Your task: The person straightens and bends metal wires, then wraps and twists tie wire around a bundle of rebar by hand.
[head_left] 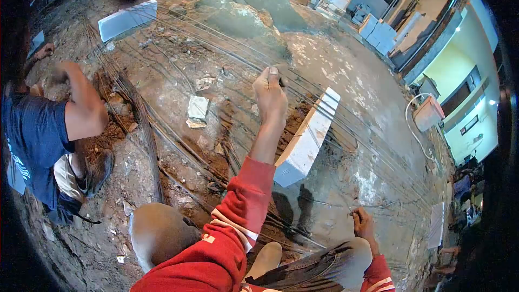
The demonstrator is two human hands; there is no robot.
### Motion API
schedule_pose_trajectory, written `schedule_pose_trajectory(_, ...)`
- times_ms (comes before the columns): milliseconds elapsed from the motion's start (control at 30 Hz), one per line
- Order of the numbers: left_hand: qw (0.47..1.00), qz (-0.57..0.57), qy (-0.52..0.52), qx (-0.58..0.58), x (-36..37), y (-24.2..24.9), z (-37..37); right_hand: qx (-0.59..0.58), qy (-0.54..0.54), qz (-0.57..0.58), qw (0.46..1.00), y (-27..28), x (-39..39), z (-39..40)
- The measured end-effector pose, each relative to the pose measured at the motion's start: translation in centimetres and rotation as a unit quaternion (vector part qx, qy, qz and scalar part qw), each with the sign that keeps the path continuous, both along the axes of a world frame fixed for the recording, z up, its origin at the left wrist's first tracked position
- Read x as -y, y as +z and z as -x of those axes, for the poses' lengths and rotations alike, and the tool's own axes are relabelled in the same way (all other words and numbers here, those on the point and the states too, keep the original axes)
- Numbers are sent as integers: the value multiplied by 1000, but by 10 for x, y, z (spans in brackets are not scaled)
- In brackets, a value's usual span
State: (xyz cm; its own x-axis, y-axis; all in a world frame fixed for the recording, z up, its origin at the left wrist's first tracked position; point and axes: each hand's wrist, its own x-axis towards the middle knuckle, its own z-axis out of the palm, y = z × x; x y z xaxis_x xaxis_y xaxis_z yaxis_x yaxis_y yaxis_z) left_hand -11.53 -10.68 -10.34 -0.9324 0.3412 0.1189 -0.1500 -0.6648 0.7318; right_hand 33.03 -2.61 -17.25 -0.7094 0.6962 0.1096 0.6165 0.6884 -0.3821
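Note:
My left hand [270, 97] reaches forward over long thin steel bars [238, 57], closed with the thumb on top. A small dark bit shows by its fingertips, too small to name. Low on the right, my right hand [364, 224] is closed in a pinch beside my knee. Something thin and dark sticks out at its fingertips, and I cannot make out what it is. A white block [308, 140] lies between my hands under the bars. Another white block [128, 20] supports the bars' far left end.
A co-worker in a dark shirt [38, 135] crouches at left, an arm raised. A bundle of bars [141, 130] crosses the dirt. Sand [243, 5] is heaped at the back. A bucket [428, 112] and stacked blocks [378, 33] stand right. A pale block [437, 226] lies far right.

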Motion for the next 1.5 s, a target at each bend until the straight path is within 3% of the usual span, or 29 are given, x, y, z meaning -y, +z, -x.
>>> schedule_pose_trajectory(133,997,59,-32,46,-5,-4,-24,108,-52,59,991,20,-16,-13)
schedule_pose_trajectory(200,1000,-5,-31,-1,-5,-2,-41,299,16,-171,939,45,-36,-10)
schedule_pose_trajectory(233,999,-7,-36,0,-8,-4,-48,157,-5,-227,961,66,-32,17)
schedule_pose_trajectory(333,990,-85,-112,33,-12,-5,-69,-94,28,-261,960,162,-1,117)
schedule_pose_trajectory(400,988,-91,-119,24,-15,-6,-81,-188,86,-167,964,205,33,182)
schedule_pose_trajectory(500,981,-125,-145,35,-8,-7,-103,-190,126,-182,957,198,38,252)
schedule_pose_trajectory(567,984,-84,-149,48,-9,-14,-117,-155,144,-153,965,173,37,285)
schedule_pose_trajectory(600,963,-196,-176,60,-16,-25,-124,-155,143,-119,970,159,40,296)
schedule_pose_trajectory(633,911,-322,-218,140,-15,-24,-132,-181,164,-156,957,143,39,305)
schedule_pose_trajectory(700,907,-342,-191,154,-20,-31,-146,-230,129,-30,964,128,44,310)
schedule_pose_trajectory(733,908,-342,-189,155,-19,-33,-147,-229,131,-29,964,124,44,310)
schedule_pose_trajectory(833,958,-258,-109,64,-18,-38,-138,-228,138,-22,964,122,37,310)
schedule_pose_trajectory(900,992,-56,-112,0,-14,-52,-111,-272,141,-83,948,129,36,308)
schedule_pose_trajectory(967,996,-52,-67,29,6,-36,-82,-268,113,-49,955,134,40,304)
schedule_pose_trajectory(1133,986,-69,-152,-6,36,-15,-33,-237,150,12,960,135,49,295)
schedule_pose_trajectory(1233,989,-82,-121,31,51,1,-26,-242,185,52,951,128,56,296)
schedule_pose_trajectory(1267,992,-33,-122,-15,61,2,-22,-214,192,57,956,131,60,294)
schedule_pose_trajectory(1367,993,-87,-84,17,65,12,-20,-168,201,83,961,128,53,291)
schedule_pose_trajectory(1500,996,-56,-58,-30,69,12,-14,-146,174,136,964,130,53,289)
